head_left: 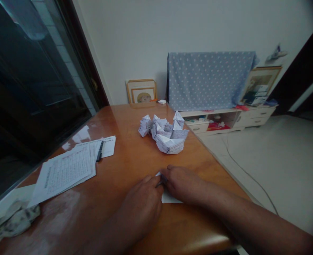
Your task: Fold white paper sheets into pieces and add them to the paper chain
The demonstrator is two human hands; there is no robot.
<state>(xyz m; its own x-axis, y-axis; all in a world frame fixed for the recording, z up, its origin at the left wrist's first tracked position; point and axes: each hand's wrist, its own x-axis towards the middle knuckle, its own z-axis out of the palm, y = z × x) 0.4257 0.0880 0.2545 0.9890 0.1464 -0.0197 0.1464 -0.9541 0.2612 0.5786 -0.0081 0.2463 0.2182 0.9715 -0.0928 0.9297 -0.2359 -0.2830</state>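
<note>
Here, left hand (145,200) and right hand (182,182), both tight around white paper (169,199) on the table (128,161).

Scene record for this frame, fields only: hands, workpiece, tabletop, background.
left hand: at the left edge of the white paper
right hand: over the same paper, partly covering it
surface: brown table
beyond hands: group of folded paper pieces
table left: written sheets, dark pen
background: blue polka-dot cloth, draped

White paper (169,199), its near edge straight, lies on the brown table (127,156), partly hidden from view
</note>
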